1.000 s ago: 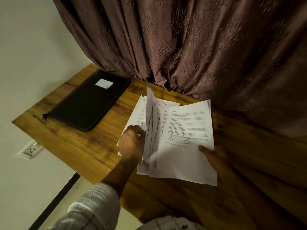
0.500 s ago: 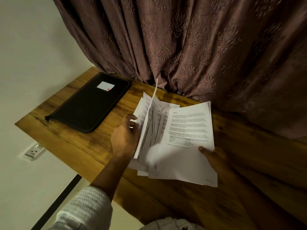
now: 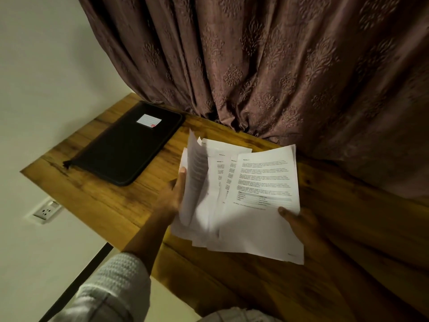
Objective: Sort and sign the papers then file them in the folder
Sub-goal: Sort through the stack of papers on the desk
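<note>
**Left fingers.** One finger (image 3: 183, 171) lies straight, pointing to 12 o'clock along the back of a raised batch of sheets. The other fingers are hidden behind the paper, so whether they pinch it cannot be told.

**Left hand** (image 3: 173, 196). Back towards the camera, at the 9 o'clock edge of the papers and touching them. The forearm runs down to 7 o'clock into a pale knitted sleeve (image 3: 116, 282).

**Right thumb** (image 3: 285, 210). Lies flat on the top sheet near its 5 o'clock corner. The fingers go under the stack, clamping it from below.

**Right hand** (image 3: 299, 224). In shadow, at 4 o'clock of the papers.

**Papers** (image 3: 262, 205). White printed sheets, loosely fanned and held between both hands over the table. The left batch stands tilted up on edge. The right sheets lie flatter, text upward, with a small table printed low on the top page.

**Folder** (image 3: 125, 145). Black, zipped and closed, flat on the table at 10 o'clock of the papers and apart from them. It carries a white label (image 3: 149, 120) near its far end.

**Table** (image 3: 111, 201). Wood grain, with its corner at 9 o'clock.

**Curtain** (image 3: 278, 66). Brown, patterned, hanging at 12 o'clock and touching the table's far edge.

**Socket** (image 3: 47, 211). White, on the wall (image 3: 46, 66) at 8 o'clock, below the table edge.
</note>
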